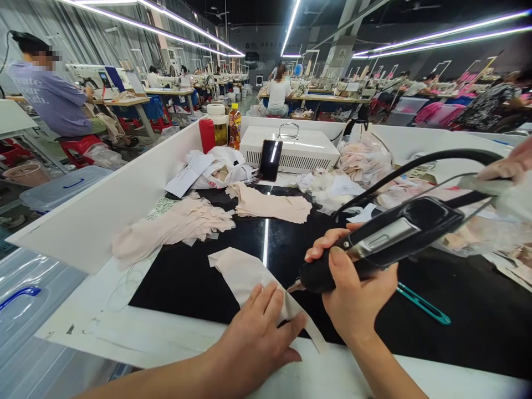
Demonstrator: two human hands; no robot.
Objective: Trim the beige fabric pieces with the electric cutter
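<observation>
My left hand [264, 327] lies over a pale beige fabric piece [239, 271], its fingers stretched out and pressing the cloth down. A narrow end of this piece runs out past the fingertips toward the front edge of the black work surface [187, 288]. My right hand [361, 293] is wrapped round a black handheld power tool [374, 238] with a thick cable. The tool's pointed metal tip is at the fabric's edge, beside my left fingers. Behind lie a stack of beige fabric pieces [174, 224] and another folded beige stack [272, 204].
A teal slotted tool [424, 303] lies right of my right hand. At the back stand a phone [270, 160], a white metal box [291, 145] and a bottle [234, 126]. Bagged fabric [366, 158] fills the right side. Another person's hand [509, 166] shows at the right edge.
</observation>
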